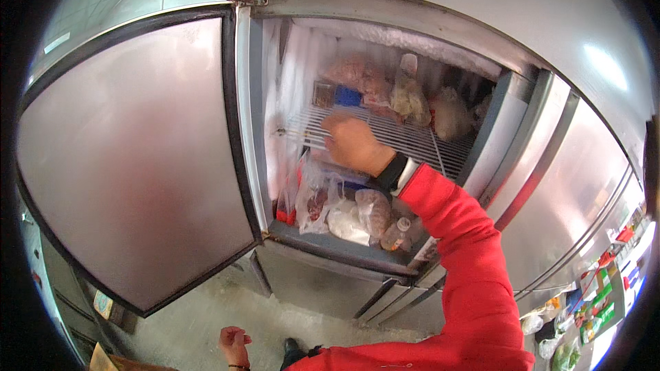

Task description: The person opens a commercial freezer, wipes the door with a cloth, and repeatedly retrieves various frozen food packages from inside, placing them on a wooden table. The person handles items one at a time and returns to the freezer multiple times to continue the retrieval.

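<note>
My right hand (356, 144) reaches into an open upright freezer, in front of a white wire shelf (412, 139). Its fingers are curled and blurred, and whether they hold anything is hidden. Below it, clear plastic bags (314, 201) hang over the lower compartment, among bagged food (374, 211) and a plastic bottle (396, 234) lying at the front. On the wire shelf are a blue box (348, 96), a large frosted pinkish mass (356, 72) and a tied bag of pale food (410, 98). My left hand (234, 344) hangs low over the floor, fingers loosely curled, nothing visible in it.
The freezer door (139, 165) stands wide open at the left. Frost (438, 44) coats the compartment's ceiling. Closed steel doors (562, 185) continue to the right. Bagged goods (567, 355) lie at lower right, and a carton (105, 304) sits on the floor at lower left.
</note>
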